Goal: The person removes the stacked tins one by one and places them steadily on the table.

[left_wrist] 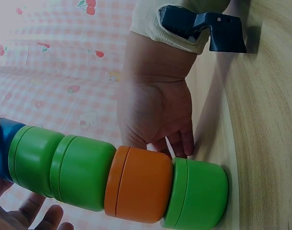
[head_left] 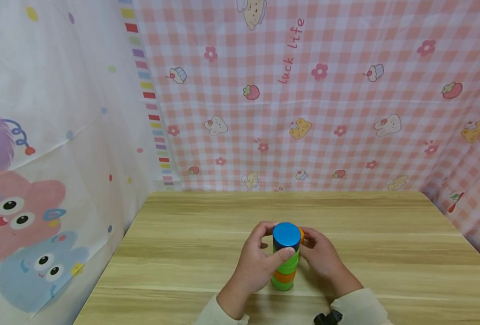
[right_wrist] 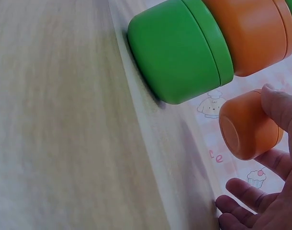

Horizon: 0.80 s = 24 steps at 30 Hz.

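Observation:
A stack of small round lidded jars stands upright on the table: a green jar (left_wrist: pixel 198 194) at the bottom, an orange jar (left_wrist: pixel 141 184) above it, two more green ones, then a shiny blue jar (head_left: pixel 286 234) on top. My left hand (head_left: pixel 256 262) grips the blue jar, thumb on the near side and fingers reaching round the far side. Just right of the stack, my right hand (head_left: pixel 323 255) pinches a separate orange jar (right_wrist: pixel 246 125) between thumb and fingers, its other fingers spread. In the head view the stack's top mostly hides this jar.
The wood-grain table (head_left: pixel 175 253) carries the stack near its front edge. A pink checked cloth (head_left: pixel 280 104) hangs behind it, and a white cartoon-print cloth (head_left: pixel 85 158) lines the left side. A black wrist mount (head_left: pixel 328 318) sits by the right sleeve.

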Available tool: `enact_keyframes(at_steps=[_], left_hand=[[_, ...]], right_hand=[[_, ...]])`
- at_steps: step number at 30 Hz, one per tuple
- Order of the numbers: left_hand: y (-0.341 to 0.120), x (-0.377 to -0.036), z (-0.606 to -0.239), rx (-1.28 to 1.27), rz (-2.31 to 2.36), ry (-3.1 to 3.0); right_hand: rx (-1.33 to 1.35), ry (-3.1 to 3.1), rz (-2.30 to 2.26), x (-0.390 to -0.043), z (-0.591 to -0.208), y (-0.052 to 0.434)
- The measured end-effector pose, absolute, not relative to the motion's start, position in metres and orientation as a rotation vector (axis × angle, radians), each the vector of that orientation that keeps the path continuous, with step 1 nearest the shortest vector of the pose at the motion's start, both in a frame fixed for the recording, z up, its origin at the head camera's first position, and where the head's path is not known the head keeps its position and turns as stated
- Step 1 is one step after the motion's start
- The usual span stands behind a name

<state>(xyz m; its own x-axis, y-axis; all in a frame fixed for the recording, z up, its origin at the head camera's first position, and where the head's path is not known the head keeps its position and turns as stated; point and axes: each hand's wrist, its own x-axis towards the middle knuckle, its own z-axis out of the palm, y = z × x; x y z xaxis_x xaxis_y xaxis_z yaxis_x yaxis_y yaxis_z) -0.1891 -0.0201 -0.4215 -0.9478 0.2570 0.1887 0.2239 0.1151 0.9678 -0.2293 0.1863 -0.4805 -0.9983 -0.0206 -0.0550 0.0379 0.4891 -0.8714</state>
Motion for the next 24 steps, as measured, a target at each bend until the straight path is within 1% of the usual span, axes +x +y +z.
enact_keyframes(at_steps=[10, 24], left_hand=[[-0.021, -0.188, -0.421, 0.53, 2.025, 2.316], [-0.02, -0.188, -0.422, 0.517, 2.014, 2.328]], right_hand=[[-0.058, 2.687, -1.538, -0.233, -0.49, 0.189], [-0.179, 2.698, -1.553, -0.235, -0.493, 0.19]])
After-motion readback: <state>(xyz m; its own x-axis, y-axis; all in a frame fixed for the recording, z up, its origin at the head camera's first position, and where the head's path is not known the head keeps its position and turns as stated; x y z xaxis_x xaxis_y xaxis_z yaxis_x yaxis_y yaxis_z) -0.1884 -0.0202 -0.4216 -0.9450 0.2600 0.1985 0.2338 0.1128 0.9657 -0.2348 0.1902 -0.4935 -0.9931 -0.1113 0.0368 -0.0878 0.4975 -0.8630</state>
